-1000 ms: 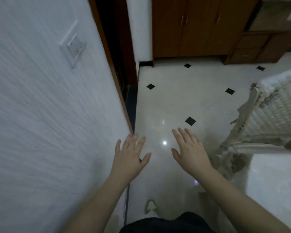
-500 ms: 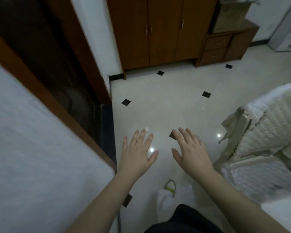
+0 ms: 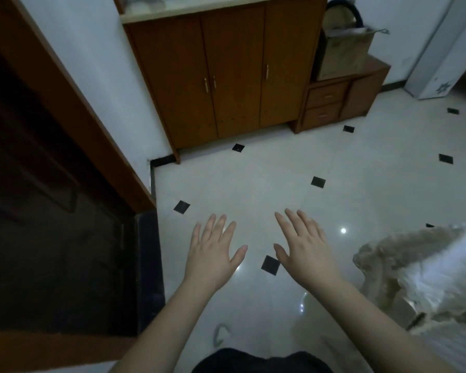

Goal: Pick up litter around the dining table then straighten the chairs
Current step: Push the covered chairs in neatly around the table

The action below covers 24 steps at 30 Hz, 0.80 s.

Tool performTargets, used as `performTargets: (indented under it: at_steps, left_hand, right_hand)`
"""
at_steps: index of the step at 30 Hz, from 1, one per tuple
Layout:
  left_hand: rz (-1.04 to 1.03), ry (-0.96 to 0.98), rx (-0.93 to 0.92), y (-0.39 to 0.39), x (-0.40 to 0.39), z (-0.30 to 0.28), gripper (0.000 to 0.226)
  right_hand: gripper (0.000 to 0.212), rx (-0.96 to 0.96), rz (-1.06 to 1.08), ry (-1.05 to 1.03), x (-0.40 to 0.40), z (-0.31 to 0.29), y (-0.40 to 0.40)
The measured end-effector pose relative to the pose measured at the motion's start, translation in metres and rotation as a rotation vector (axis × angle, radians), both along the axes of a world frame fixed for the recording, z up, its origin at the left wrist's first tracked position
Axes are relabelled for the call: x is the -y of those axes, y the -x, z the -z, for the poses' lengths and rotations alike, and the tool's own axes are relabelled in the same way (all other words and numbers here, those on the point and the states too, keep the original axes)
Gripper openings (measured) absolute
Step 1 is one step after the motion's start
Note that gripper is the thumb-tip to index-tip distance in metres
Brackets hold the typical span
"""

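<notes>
Both hands are held out flat, palms down, fingers spread, gripping nothing. The left hand [image 3: 213,254] and the right hand [image 3: 304,251] hover side by side above a pale glossy tiled floor [image 3: 267,168] set with small black diamond insets.

No litter can be picked out in view, and the dining table itself is not visible. The only task item partly showing is what appears to be a chair [image 3: 425,278] at the right edge, close beside the right forearm: a white quilted seat or back with worn, peeling cream covering. It is blurred and cut off by the frame, so its exact shape cannot be told.

Judging by its look, the chair is padded and soft on the surface over a stiff frame, and probably moderately heavy. The flaking covering looks fragile and may tear or shed if pinched, so the firm top rail or frame edge seems the safer place to take hold. On this shiny floor it would likely slide easily.

Further out, a brown wooden cabinet [image 3: 226,76] with metal handles stands against the far wall, a low drawer unit [image 3: 331,103] beside it carrying a cardboard box [image 3: 345,52]. A dark doorway [image 3: 51,211] lies to the left.

No brand, label or readable writing is visible anywhere.
</notes>
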<state>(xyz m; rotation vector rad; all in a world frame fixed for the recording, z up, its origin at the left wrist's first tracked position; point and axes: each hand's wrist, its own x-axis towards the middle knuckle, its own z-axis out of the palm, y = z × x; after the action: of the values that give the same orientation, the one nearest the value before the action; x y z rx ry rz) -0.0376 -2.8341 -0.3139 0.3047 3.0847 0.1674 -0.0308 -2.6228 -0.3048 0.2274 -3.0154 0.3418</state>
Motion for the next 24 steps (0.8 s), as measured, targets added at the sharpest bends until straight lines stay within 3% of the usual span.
performTargets:
  at_steps: [13,24]
  left_hand:
    - [0.257,0.003,0.056,0.265,-0.038,-0.008,0.068]
    - [0.657,-0.046,0.03,0.434,-0.266,-0.022,0.063]
  right_hand:
    - [0.066,-0.011,0.206,-0.043,-0.031,0.001,0.221]
    - [0.064,-0.144,0.658,0.005,-0.223,0.003,0.295]
